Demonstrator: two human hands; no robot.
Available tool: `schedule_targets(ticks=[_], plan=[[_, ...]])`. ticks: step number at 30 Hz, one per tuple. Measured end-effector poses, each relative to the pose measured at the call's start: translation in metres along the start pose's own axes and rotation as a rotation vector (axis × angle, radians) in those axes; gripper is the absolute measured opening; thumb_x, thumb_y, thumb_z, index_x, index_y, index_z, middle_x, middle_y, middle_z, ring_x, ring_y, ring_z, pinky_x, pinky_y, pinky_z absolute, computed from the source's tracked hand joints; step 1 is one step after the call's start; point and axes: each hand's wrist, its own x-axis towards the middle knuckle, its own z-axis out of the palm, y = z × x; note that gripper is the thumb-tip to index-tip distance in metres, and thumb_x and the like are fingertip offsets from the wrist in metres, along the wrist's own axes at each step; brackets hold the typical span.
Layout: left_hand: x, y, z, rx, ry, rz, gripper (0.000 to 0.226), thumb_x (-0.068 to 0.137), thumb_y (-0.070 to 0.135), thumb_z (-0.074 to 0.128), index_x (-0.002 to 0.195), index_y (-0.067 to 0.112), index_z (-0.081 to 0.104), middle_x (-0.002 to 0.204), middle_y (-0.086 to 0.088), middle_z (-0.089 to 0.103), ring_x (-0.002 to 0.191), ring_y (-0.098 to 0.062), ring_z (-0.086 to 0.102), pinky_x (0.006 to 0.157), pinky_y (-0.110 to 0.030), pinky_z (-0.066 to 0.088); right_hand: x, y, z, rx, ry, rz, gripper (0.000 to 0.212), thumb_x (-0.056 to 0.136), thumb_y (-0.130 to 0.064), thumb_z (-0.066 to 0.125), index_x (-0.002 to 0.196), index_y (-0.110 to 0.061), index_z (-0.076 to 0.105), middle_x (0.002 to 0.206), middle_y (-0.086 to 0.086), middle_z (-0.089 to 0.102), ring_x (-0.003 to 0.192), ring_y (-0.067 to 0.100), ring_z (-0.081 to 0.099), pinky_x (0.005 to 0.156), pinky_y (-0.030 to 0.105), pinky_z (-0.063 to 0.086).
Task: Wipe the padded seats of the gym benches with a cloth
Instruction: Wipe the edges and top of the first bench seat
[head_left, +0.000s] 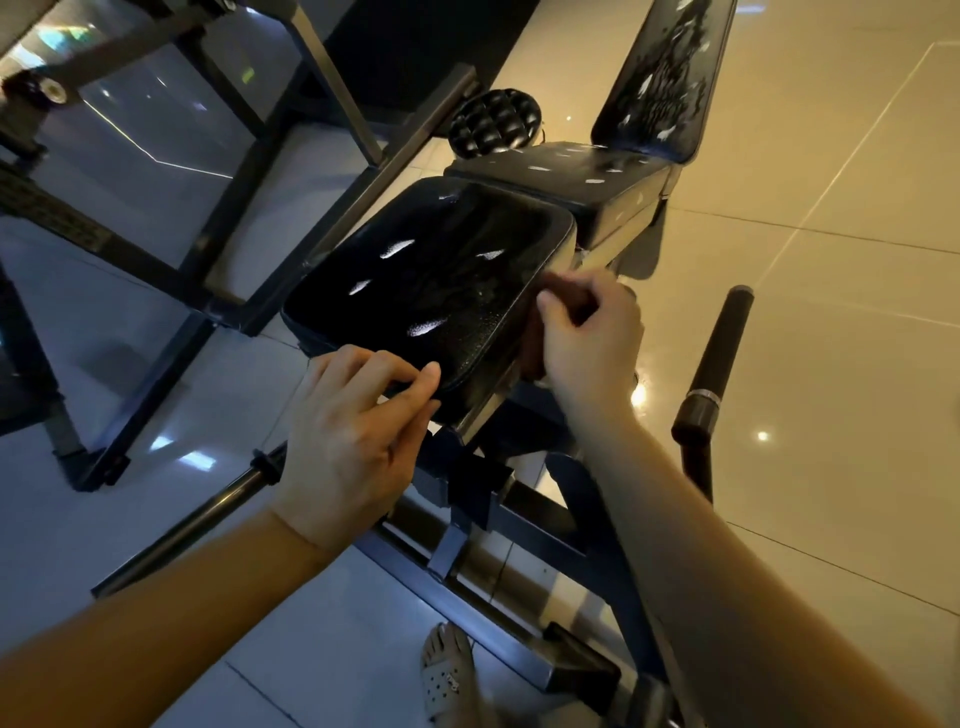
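Head view is looking down on glossy pale floor tiles that are reflecting ceiling lights, with a foot in a perforated sandal standing nearest. Just beyond it the dark bench frame is rising, a bare bar sticking out to the left and a padded handle to the right. The left grip is curling over the near edge of the black seat pad, thumb on top, holding it. The right grip is clenching a brown cloth against the pad's right edge, the cloth lying between fingers and pad, partly hidden. White worn patches are showing on the pad's top. Farther off are standing a second pad, a flaking backrest and a ribbed roller, with a black rack at far left.
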Motion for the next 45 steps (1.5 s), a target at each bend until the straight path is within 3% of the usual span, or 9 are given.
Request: schedule_targets(ticks=[4,8,11,20,25,30,34,37,45], plan=[[0.000,-0.002,0.001,-0.010,-0.004,0.010,0.027,0.097,0.017,0.064,0.114,-0.001,0.074,0.097,-0.013,0.067,0.090,-0.023,0.050,0.082,-0.028,0.030,-0.037,0.010,-0.023,0.104,-0.208,-0.007,0.016,0.091,-0.022,0.074,0.104,-0.029,0.068,0.096,-0.015,0.065,0.097,-0.001,0.064,0.082,0.021,0.058],[-0.001,-0.003,0.001,-0.008,-0.010,0.012,0.029,0.097,0.019,0.062,0.116,0.000,0.073,0.097,-0.013,0.066,0.088,-0.023,0.049,0.082,-0.026,0.028,0.038,0.018,-0.034,0.146,0.201,0.214,0.027,0.086,-0.022,0.076,0.112,-0.024,0.066,0.109,-0.005,0.064,0.105,0.014,0.063,0.090,0.043,0.060],[-0.002,-0.003,0.001,-0.012,-0.014,0.012,0.028,0.097,0.018,0.063,0.118,0.001,0.072,0.098,-0.013,0.065,0.087,-0.023,0.050,0.080,-0.027,0.030,0.079,0.009,-0.019,0.234,0.272,0.324,0.028,0.087,-0.016,0.075,0.112,-0.022,0.063,0.106,-0.007,0.060,0.096,0.010,0.061,0.086,0.039,0.061],[-0.002,-0.003,0.004,-0.007,0.003,0.006,0.029,0.098,0.020,0.062,0.116,0.000,0.073,0.096,-0.012,0.065,0.084,-0.024,0.050,0.077,-0.025,0.028,0.018,0.000,0.004,0.231,0.256,0.164,0.019,0.081,-0.022,0.083,0.093,-0.029,0.070,0.095,-0.014,0.069,0.093,0.004,0.068,0.084,0.037,0.061],[-0.002,-0.001,0.001,-0.013,-0.030,-0.017,0.029,0.096,0.019,0.064,0.117,0.000,0.073,0.097,-0.012,0.065,0.084,-0.024,0.051,0.075,-0.027,0.032,-0.049,-0.011,-0.002,0.279,0.107,0.120,0.018,0.085,-0.015,0.080,0.095,-0.026,0.069,0.097,-0.011,0.072,0.095,-0.003,0.068,0.089,0.030,0.059],[0.000,-0.002,-0.003,-0.018,-0.061,-0.010,0.032,0.100,0.021,0.057,0.117,-0.001,0.072,0.097,-0.012,0.063,0.083,-0.022,0.049,0.072,-0.026,0.030,-0.090,-0.012,-0.028,0.239,-0.277,0.104,0.012,0.087,-0.020,0.079,0.097,-0.022,0.072,0.095,-0.012,0.073,0.096,0.000,0.068,0.080,0.021,0.058],[0.001,-0.002,-0.004,-0.001,-0.069,-0.005,0.031,0.097,0.020,0.063,0.119,0.001,0.072,0.096,-0.011,0.064,0.082,-0.021,0.048,0.073,-0.024,0.028,-0.034,-0.005,-0.041,0.221,0.043,0.136,0.017,0.089,-0.020,0.076,0.100,-0.026,0.065,0.099,-0.013,0.067,0.095,-0.002,0.064,0.077,0.017,0.054],[-0.001,-0.003,-0.002,0.002,-0.057,-0.011,0.030,0.096,0.019,0.066,0.118,0.002,0.073,0.096,-0.011,0.064,0.083,-0.023,0.050,0.073,-0.024,0.030,0.025,-0.005,-0.030,0.198,0.232,0.178,0.020,0.089,-0.017,0.076,0.102,-0.026,0.063,0.104,-0.013,0.063,0.099,0.003,0.062,0.089,0.029,0.058],[-0.003,-0.003,0.001,-0.026,-0.025,-0.019,0.027,0.096,0.018,0.067,0.118,0.003,0.073,0.097,-0.009,0.064,0.084,-0.022,0.050,0.075,-0.024,0.026,-0.046,-0.017,0.005,0.140,0.217,0.034,0.014,0.086,-0.017,0.079,0.092,-0.024,0.069,0.089,-0.013,0.071,0.088,-0.001,0.068,0.082,0.021,0.056]])
